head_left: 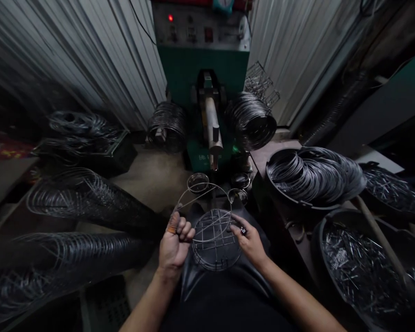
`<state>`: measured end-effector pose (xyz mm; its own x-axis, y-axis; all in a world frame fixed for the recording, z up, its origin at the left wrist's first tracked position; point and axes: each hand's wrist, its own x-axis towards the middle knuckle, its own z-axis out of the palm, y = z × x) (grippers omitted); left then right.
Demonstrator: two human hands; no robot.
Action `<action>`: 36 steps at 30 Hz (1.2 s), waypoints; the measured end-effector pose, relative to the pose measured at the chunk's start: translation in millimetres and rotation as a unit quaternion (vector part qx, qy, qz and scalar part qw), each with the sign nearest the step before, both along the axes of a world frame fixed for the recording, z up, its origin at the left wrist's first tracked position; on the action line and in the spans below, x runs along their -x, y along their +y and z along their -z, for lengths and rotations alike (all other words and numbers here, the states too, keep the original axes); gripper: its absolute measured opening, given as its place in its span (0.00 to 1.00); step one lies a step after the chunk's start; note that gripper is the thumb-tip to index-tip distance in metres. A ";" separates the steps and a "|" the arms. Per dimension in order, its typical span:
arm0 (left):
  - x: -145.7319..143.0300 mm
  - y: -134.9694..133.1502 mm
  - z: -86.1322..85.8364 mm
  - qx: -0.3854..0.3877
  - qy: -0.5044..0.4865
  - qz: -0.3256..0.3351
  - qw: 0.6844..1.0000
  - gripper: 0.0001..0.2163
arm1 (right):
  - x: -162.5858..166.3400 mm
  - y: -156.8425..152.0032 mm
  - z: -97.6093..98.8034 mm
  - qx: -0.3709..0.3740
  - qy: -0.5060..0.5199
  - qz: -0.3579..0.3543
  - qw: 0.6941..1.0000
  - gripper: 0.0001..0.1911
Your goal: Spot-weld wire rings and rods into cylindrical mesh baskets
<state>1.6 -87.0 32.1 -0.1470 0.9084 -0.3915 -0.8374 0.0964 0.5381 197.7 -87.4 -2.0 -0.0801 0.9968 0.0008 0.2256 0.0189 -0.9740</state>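
Note:
Fingers curled and thumb raised, my left hand point(175, 242) closes on a thin wire ring point(207, 184) that stands up tilted before me. My right hand point(248, 237) pinches the same ring's right side between thumb and fingers; a dark band with light marks wraps one finger. An orange-brown wrap covers part of my left thumb. Below and between the hands, a round wire grid point(216, 251) with crossing bars lies over my lap. Whether the right fingertips also touch the grid, I cannot tell.
Ahead stands a green machine point(207, 60) with a protruding metal arm point(212, 120). Wire coils point(168, 127) flank it. A tub of rings point(314, 177) and a tub of short rods point(363, 263) stand right. Stacked wire rings point(79, 198) stand left.

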 end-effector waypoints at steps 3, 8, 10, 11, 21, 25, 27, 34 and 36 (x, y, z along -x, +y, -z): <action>-7.2 -2.7 11.3 -0.008 -0.040 0.025 0.999 0.10 | -0.4 -3.8 3.0 0.022 0.024 0.042 0.999 0.17; -10.0 -10.0 7.4 -0.026 0.040 0.053 0.997 0.15 | -8.4 8.0 -1.2 0.004 -0.004 0.090 0.996 0.16; -3.1 -9.5 10.3 -0.006 0.121 0.104 0.987 0.22 | -14.8 16.8 -0.9 0.000 -0.040 0.068 0.997 0.15; 1.4 -8.3 14.4 0.011 0.164 0.132 0.978 0.25 | -17.7 20.9 0.9 -0.002 -0.057 0.050 0.997 0.15; 25.0 -0.1 66.9 0.027 0.570 0.245 0.784 0.26 | -22.4 26.7 40.9 -0.048 -0.149 -0.005 0.988 0.17; 26.0 -5.7 70.4 0.016 0.581 0.250 0.774 0.25 | -23.9 31.8 43.9 -0.069 -0.156 -0.016 0.985 0.17; 24.9 -10.5 73.7 0.018 0.580 0.241 0.778 0.25 | -24.5 35.5 44.6 -0.072 -0.155 -0.024 0.985 0.17; 21.0 -22.7 83.9 0.017 0.591 0.226 0.774 0.25 | -36.2 41.8 44.4 -0.033 -0.150 -0.065 0.986 0.16; 23.5 -24.9 82.7 0.001 0.597 0.239 0.766 0.26 | -42.4 40.5 41.8 0.008 -0.120 -0.082 0.989 0.18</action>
<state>-21.9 -111.9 -50.6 -0.0519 0.9696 -0.2391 0.3818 0.2405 0.8924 240.1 -46.9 -43.8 -0.2359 0.9703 -0.0541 0.4465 0.0588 -0.8928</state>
